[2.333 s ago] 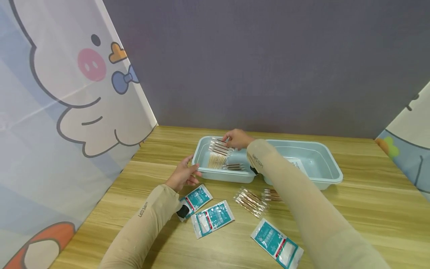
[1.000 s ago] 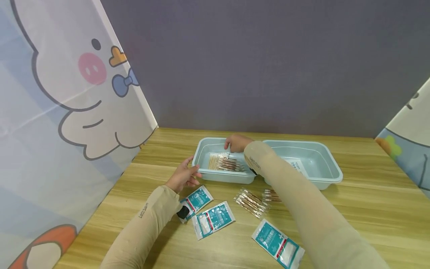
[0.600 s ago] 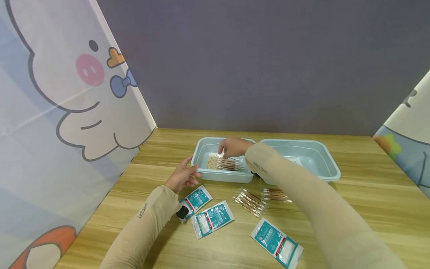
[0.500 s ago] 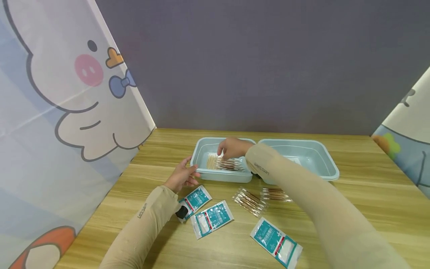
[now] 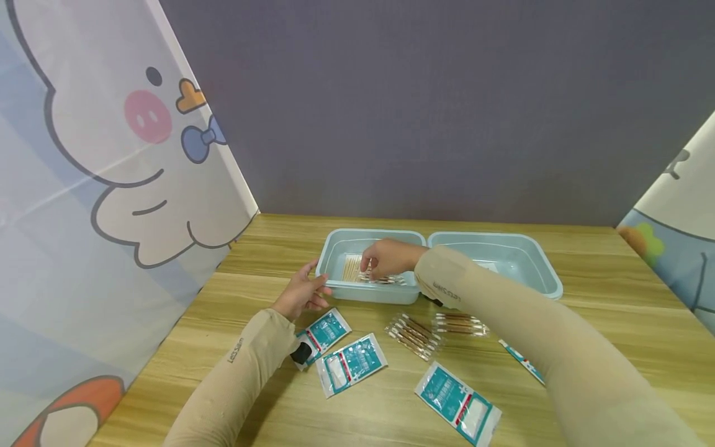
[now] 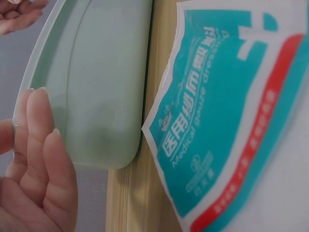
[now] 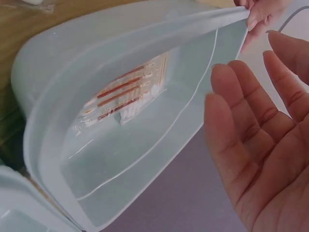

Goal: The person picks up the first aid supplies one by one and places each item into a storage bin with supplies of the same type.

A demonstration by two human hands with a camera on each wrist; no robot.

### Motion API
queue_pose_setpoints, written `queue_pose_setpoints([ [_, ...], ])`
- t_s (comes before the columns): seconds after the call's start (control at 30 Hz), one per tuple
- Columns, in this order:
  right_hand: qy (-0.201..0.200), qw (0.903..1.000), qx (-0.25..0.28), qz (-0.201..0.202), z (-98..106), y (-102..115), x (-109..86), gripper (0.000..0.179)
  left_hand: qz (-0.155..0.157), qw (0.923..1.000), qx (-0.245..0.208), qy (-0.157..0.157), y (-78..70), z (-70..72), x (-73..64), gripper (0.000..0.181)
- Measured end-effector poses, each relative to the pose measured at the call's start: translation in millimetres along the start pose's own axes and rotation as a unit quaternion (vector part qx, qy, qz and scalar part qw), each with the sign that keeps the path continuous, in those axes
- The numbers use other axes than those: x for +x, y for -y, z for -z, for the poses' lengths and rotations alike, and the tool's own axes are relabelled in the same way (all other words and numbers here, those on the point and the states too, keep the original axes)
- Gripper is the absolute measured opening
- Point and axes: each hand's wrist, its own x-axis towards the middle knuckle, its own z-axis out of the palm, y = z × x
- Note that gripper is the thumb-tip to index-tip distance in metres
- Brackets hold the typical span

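Observation:
In the head view, my left hand [image 5: 303, 293] holds the front left corner of the left pale blue plastic tub [image 5: 374, 294], thumb at the rim and fingers outside the wall. The right wrist view shows the same left hand [image 7: 263, 14] gripping that corner. My right hand [image 5: 389, 258] is over the inside of this tub, fingers loosely bent with nothing between them; the right wrist view shows its palm and fingers [image 7: 263, 140]. Below it lie clear packs of brown-stick cotton swabs [image 7: 120, 94], partly hidden by the hand, beside pale wooden-stick swabs [image 5: 351, 267].
A second pale blue tub [image 5: 550, 280] stands to the right with a white label inside. In front lie two swab packs [image 5: 414, 336] [image 5: 459, 323] and several teal gauze dressing packets [image 5: 353, 365], one partly under my right forearm. A grey wall [image 5: 436, 112] rises behind the table.
Earlier my right hand held a swab pack above the left tub; that pack now lies inside on the others, let go. The right hand has since moved lower over them. My left hand keeps its hold.

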Motion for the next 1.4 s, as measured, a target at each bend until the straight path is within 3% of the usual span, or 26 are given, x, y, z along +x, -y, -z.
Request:
queue_pose_setpoints([
  [0.3, 0.008, 0.9994, -0.017, 0.028, -3, 3, -19.2, 0.021, 0.000, 1.0000, -0.005, -0.002, 0.1, -1.5, -0.8, 0.057],
  [0.67, 0.037, 0.9988, 0.033, 0.008, -13, 3, -45.3, 0.023, -0.005, 1.0000, -0.006, 0.003, 1.9, 0.4, 1.6, 0.058],
  [0.93, 0.068, 0.9961, 0.057, 0.002, -33, 0, -55.6, 0.028, -0.006, 0.9998, -0.015, 0.006, 2.1, 0.5, 0.6, 0.058],
  [1.4, 0.050, 0.9982, 0.031, 0.011, -60, -11, -67.3, 0.026, -0.009, 0.9995, -0.027, 0.009, 3.2, 0.4, -0.1, 0.059],
])
